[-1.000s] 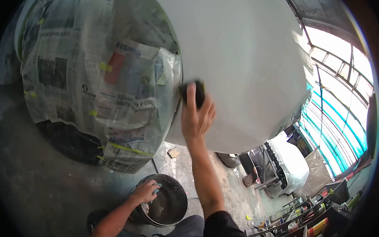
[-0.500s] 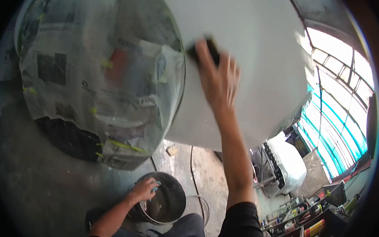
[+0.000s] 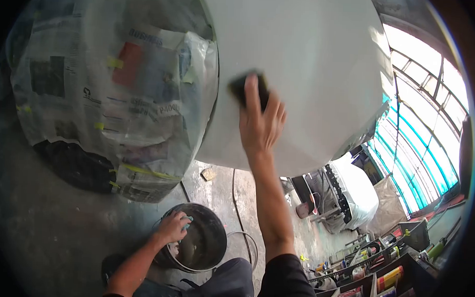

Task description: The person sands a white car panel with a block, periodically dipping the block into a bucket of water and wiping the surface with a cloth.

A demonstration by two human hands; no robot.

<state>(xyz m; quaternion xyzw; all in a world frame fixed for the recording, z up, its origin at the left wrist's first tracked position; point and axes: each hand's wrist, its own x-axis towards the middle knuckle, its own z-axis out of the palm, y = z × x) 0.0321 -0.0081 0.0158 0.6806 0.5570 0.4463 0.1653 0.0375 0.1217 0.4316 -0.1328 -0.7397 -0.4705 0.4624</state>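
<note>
My right hand (image 3: pixel 260 126) presses a dark, block-shaped sanding pad (image 3: pixel 239 89) against the pale, smooth car panel (image 3: pixel 313 72), close to its left edge. The pad is slightly blurred. Lower down, my left hand (image 3: pixel 173 228) is closed over the rim of a black bucket (image 3: pixel 213 239), gripping a wet-looking bluish cloth (image 3: pixel 187 222). Some liquid seems to lie in the bucket, though its bottom is hard to make out. Left of the panel, newspaper and plastic masking (image 3: pixel 113 102) covers a rounded part of the vehicle, held by yellow-green tape.
A dark hose (image 3: pixel 235 193) runs across the concrete floor past a small tan lump (image 3: pixel 208 174). Behind on the right stands a plastic-wrapped vehicle part (image 3: pixel 353 197). Shelves (image 3: pixel 366 284) with several cans and bottles fill the lower right. My knee is beside the bucket.
My right hand has slid the pad downward along the panel. The view has shifted a little, and my left hand stays at the bucket rim with the cloth.
</note>
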